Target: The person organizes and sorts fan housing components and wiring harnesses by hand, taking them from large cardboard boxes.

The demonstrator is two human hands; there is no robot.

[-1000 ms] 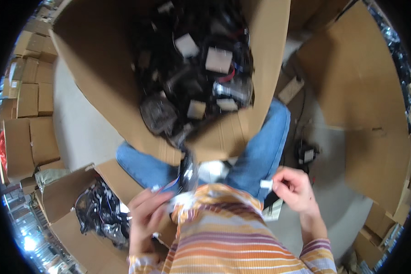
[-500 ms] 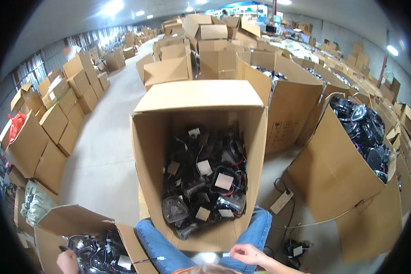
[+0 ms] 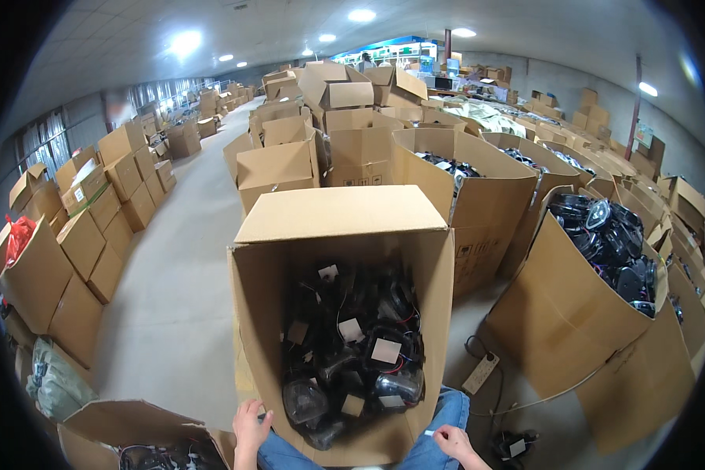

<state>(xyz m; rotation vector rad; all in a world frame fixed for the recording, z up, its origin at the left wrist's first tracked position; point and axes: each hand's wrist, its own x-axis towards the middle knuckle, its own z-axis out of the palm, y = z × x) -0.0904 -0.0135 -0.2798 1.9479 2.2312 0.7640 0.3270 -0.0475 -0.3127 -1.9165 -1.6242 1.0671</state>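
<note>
Hands apart, we pinch a small white piece (image 3: 428, 432) in the right hand (image 3: 452, 441), over our jeans (image 3: 453, 409). The left hand (image 3: 251, 427) is loosely curled beside the near left side of a tall carton (image 3: 341, 215); we cannot tell whether it grips anything. Between our hands, black parts (image 3: 337, 364), some with pale labels (image 3: 386, 350), lie heaped inside this carton. Right of it, a power strip (image 3: 480, 374) lies on the floor (image 3: 157, 321) near a larger carton (image 3: 560, 309).

White piece (image 3: 428, 433) in right fingers (image 3: 444, 433)
</note>
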